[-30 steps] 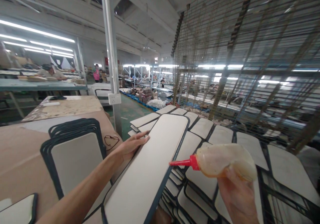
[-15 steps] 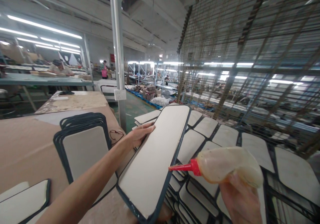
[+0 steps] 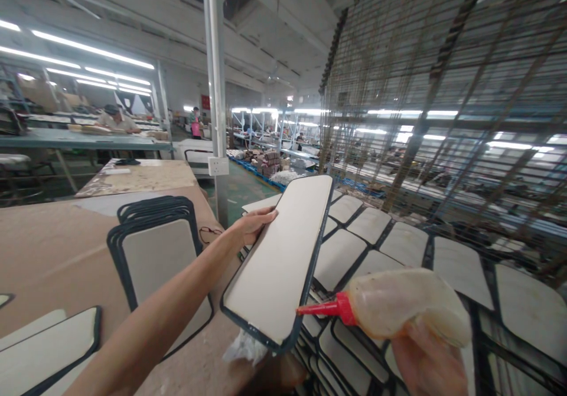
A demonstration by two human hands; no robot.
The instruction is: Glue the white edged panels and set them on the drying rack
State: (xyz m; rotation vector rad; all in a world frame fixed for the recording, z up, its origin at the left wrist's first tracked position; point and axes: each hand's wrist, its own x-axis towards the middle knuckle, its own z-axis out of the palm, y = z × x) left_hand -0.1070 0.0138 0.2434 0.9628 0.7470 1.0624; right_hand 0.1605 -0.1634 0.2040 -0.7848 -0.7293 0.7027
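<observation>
The fingers of the left hand [image 3: 254, 226] are clamped on the left long edge of a pale, dark-edged panel [image 3: 283, 254]; their grip on its underside is hidden. The panel slants down from them towards the wearer, so with support seen only on that side it could twist or dip if the far edge were pressed.

The fingers of the right hand [image 3: 427, 352] are wrapped round a squeeze bottle [image 3: 405, 301] from below, partly out of sight. Ahead of them, the red nozzle [image 3: 321, 309] tip meets or nearly meets the panel's right edge, near its lower corner. A hard squeeze could flood that edge; a small slip of either hand could smear liquid over the pale face or drip it onto the racked panels [image 3: 345, 260] just beyond and below.

Below the left fingers, crumpled white material [image 3: 245, 347] lies near the panel's lower end and could stick to a wet edge. To their left, on the tabletop [image 3: 57, 248], a leaning stack of panels [image 3: 159, 260] stands close to the forearm; a careless elbow could topple it.
</observation>
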